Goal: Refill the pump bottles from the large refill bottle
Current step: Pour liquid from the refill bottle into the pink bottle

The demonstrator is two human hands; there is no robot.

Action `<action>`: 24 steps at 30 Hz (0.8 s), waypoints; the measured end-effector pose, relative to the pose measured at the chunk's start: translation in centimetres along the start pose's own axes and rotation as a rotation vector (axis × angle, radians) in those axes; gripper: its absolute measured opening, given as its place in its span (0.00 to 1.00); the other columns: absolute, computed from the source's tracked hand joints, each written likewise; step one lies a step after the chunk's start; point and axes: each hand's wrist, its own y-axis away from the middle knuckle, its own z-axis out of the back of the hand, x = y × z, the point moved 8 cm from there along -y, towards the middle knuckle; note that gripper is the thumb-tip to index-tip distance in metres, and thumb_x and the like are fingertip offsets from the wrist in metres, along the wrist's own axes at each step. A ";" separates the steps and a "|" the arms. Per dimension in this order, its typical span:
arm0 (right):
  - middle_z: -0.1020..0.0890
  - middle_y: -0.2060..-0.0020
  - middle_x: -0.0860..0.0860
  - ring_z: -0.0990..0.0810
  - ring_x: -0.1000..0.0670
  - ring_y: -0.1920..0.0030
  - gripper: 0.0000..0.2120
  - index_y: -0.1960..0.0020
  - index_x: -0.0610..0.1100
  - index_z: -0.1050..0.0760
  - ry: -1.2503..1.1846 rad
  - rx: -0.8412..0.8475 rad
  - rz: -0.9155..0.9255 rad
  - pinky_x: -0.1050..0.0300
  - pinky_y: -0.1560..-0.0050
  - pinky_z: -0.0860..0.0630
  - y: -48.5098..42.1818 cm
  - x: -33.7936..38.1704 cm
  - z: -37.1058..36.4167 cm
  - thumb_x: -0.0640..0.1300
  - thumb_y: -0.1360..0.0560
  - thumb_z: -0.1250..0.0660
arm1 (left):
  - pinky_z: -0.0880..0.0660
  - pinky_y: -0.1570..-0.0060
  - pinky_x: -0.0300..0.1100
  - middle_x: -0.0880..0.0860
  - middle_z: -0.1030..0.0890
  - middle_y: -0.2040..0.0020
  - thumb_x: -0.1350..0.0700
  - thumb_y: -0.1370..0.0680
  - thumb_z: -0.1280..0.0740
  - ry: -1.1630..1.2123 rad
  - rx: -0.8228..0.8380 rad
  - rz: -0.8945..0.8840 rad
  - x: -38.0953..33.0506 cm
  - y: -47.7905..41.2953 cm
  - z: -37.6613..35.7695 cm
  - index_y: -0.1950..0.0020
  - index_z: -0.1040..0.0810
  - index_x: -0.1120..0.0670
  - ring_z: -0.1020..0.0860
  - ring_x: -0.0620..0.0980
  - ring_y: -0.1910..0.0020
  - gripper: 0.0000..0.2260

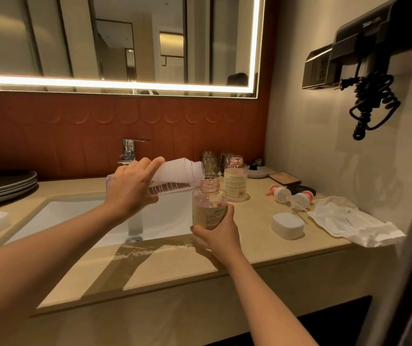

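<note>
At the bottom of the frame, the tan counter is running across, and a thin puddle of water is shining on it near the middle.

Just above the puddle, the right hand is gripping a small pump bottle low down, with fingers and thumb wrapped round it. This bottle is standing straight up in the middle of the frame. It is see-through, with a pink screw neck, a pale label with tiny writing, and no pump on top. I cannot tell if its bottom is touching the counter.

A little up and to the left, the left hand is holding the large refill bottle, fingers curled over it. This bottle is cloudy white and is lying almost flat, with its open mouth right at the small bottle's open neck. I cannot tell if anything is pouring out.

The white sink is sitting below the left hand.

To the right, two pump tops are lying on the counter. Behind the held bottle, a second pump bottle is standing open, with the same pink neck and pale label.

Farther back, the shiny tap is standing in front of the red wall.
</note>
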 end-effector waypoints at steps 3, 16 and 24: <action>0.29 0.36 0.52 0.29 0.48 0.36 0.37 0.34 0.53 0.45 0.007 0.000 0.001 0.51 0.39 0.27 0.0 0.0 0.0 0.46 0.33 0.25 | 0.27 0.63 0.49 0.56 0.23 0.55 0.55 0.42 0.19 -0.007 0.000 -0.005 0.0 0.0 0.1 0.36 0.31 0.54 0.26 0.56 0.61 0.38; 0.29 0.37 0.52 0.29 0.49 0.38 0.37 0.33 0.52 0.44 0.017 -0.003 0.010 0.53 0.41 0.27 0.2 0.1 0.1 0.46 0.33 0.25 | 0.27 0.61 0.49 0.56 0.23 0.56 0.55 0.44 0.18 -0.033 -0.021 -0.049 -0.3 -0.4 0.8 0.37 0.29 0.55 0.24 0.56 0.61 0.38; 0.29 0.36 0.52 0.29 0.48 0.37 0.37 0.32 0.52 0.45 0.031 -0.003 0.006 0.52 0.41 0.26 0.2 0.0 0.1 0.47 0.33 0.25 | 0.27 0.60 0.49 0.58 0.22 0.54 0.56 0.44 0.18 -0.012 -0.019 -0.068 -0.3 -0.5 1.0 0.36 0.29 0.57 0.24 0.57 0.60 0.38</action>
